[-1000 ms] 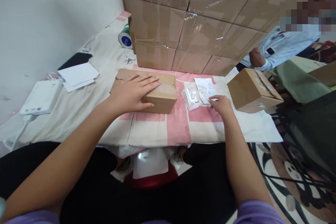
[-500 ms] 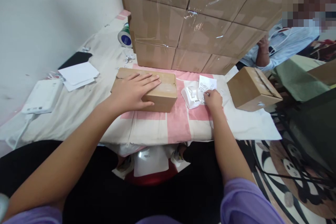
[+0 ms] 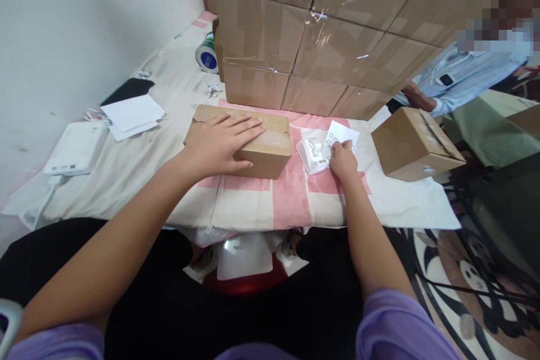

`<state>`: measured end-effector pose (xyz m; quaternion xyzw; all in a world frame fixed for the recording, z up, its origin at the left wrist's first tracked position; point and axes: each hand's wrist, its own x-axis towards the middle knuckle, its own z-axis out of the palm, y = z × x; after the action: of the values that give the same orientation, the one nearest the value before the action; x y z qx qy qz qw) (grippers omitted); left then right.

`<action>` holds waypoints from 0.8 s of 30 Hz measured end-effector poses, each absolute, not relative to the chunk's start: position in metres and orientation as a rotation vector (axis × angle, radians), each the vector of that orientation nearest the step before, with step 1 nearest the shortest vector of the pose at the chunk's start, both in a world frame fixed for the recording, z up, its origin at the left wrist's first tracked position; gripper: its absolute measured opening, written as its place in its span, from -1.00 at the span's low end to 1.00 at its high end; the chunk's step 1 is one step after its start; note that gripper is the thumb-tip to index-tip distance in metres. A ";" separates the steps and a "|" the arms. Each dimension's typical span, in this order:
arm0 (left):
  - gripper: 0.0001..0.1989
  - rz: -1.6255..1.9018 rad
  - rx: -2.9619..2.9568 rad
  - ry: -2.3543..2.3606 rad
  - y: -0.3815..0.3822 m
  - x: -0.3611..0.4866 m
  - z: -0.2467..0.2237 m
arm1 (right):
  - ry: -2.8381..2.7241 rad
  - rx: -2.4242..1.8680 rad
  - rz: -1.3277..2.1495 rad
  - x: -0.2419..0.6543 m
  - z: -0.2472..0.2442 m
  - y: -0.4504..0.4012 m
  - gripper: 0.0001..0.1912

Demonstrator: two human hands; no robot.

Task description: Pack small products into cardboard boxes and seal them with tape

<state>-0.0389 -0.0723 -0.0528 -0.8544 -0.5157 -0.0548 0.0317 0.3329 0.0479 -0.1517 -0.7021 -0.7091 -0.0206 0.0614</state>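
Note:
My left hand [image 3: 223, 143] lies flat, fingers spread, on top of a closed cardboard box [image 3: 270, 152] on the cloth-covered table. To its right is a small white plastic device [image 3: 311, 158]. Beside it, my right hand [image 3: 343, 158] has its thumb and fingers pressed together at the lower edge of a white sheet with dark printed marks [image 3: 343, 134]. What the fingertips pinch is partly hidden; it appears to be that sheet.
A wall of taped boxes [image 3: 337, 50] stands behind. Another carton [image 3: 415, 143] sits at the right. White papers [image 3: 134, 113], a white power bank [image 3: 76, 147] and a roll [image 3: 207, 56] lie left. A person in light blue [image 3: 459, 76] is beyond the boxes.
The printed sheet has tilted and shifted slightly beside my right hand. The whole view has moved a little. My left hand stays flat on the box.

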 end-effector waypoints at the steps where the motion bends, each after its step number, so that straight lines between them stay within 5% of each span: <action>1: -0.23 -0.173 -2.634 -1.584 -0.072 -0.039 -0.053 | -2.153 -2.122 -0.065 0.332 -0.152 0.047 -0.64; 24: -0.21 -0.246 -2.656 -1.549 -0.072 -0.041 -0.055 | -2.074 -2.294 0.029 0.321 -0.127 0.043 -0.56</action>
<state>-0.0406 -0.0718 -0.0546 -0.8608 -0.5019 -0.0796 0.0285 0.3208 0.0431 -0.1270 -0.7415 -0.6704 0.0092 0.0243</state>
